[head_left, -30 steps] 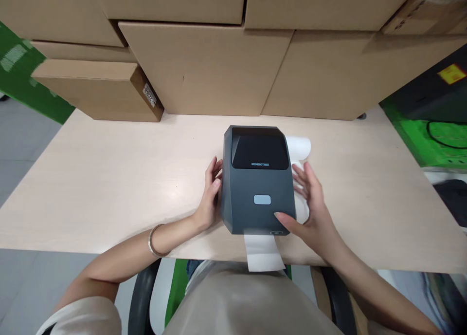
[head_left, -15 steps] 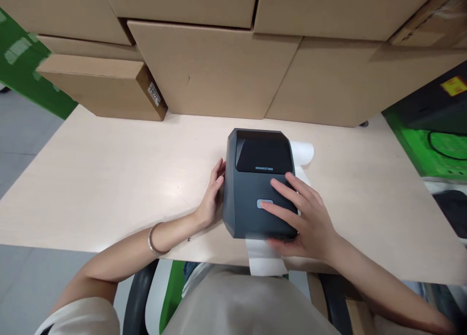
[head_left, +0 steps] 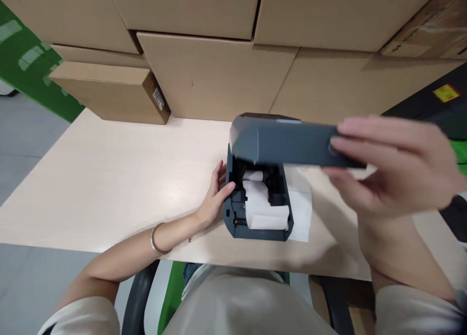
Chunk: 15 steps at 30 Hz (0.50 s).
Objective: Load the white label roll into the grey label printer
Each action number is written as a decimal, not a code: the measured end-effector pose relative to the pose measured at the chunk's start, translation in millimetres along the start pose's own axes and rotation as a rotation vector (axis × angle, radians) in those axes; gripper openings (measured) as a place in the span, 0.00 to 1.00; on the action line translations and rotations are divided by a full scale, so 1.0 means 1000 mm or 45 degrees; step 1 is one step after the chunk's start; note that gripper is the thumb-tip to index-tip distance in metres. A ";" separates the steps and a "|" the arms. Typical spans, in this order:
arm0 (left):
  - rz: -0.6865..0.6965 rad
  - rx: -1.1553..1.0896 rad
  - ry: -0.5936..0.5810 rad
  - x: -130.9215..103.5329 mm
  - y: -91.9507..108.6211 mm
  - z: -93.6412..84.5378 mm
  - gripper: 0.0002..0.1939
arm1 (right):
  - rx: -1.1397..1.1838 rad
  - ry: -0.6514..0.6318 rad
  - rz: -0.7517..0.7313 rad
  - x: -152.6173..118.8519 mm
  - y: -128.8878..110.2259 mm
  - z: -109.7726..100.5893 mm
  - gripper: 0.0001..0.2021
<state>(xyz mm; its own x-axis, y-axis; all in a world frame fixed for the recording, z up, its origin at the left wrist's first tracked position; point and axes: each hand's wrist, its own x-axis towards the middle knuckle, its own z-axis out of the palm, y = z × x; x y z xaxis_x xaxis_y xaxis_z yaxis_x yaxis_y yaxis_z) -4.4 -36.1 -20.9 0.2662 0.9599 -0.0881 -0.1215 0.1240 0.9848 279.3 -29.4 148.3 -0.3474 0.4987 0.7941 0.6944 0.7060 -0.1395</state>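
A dark blue-grey label printer (head_left: 233, 228) stands on the table with its inside uncovered. White paper (head_left: 257, 194) runs through the middle and is folded at the front end. My left hand (head_left: 215, 196) grips the printer's left wall, thumb over the rim and fingers along the outside. Above the body, the printer's lid (head_left: 292, 142) is raised and tilted. Its right end is pinched in my right hand (head_left: 394, 164), thumb below and fingers above, slightly blurred.
White paper (head_left: 301, 213) lies on the table (head_left: 109, 179) along the printer's right side. Large cardboard boxes (head_left: 219, 77) form a wall behind, with a smaller flat box (head_left: 109, 91) at the left. A chair armrest (head_left: 140, 296) is close to the table's front edge.
The printer's lid has come up off the body, showing the paper inside. My right hand has moved up and right with it. My left thumb now rests over the rim.
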 end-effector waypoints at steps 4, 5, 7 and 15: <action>-0.051 0.019 0.036 0.003 0.011 0.000 0.49 | -0.213 0.109 0.005 0.056 0.018 0.019 0.14; -0.054 0.026 0.045 0.004 0.014 0.000 0.49 | -0.230 0.070 0.077 0.068 0.023 0.023 0.16; -0.075 0.040 0.059 0.007 0.017 0.000 0.51 | -0.248 -0.006 0.219 0.091 0.036 0.031 0.24; -0.088 0.074 0.015 0.019 0.021 -0.007 0.59 | -0.203 -0.279 0.397 0.127 0.073 0.046 0.28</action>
<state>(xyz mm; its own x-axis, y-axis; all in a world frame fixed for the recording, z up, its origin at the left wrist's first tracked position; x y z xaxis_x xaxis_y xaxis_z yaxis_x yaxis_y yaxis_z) -8.1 -13.5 -2.8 0.2610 0.9524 -0.1577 -0.0471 0.1757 0.9833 257.1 108.7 212.0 -0.2189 0.7836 0.5814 0.8704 0.4261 -0.2466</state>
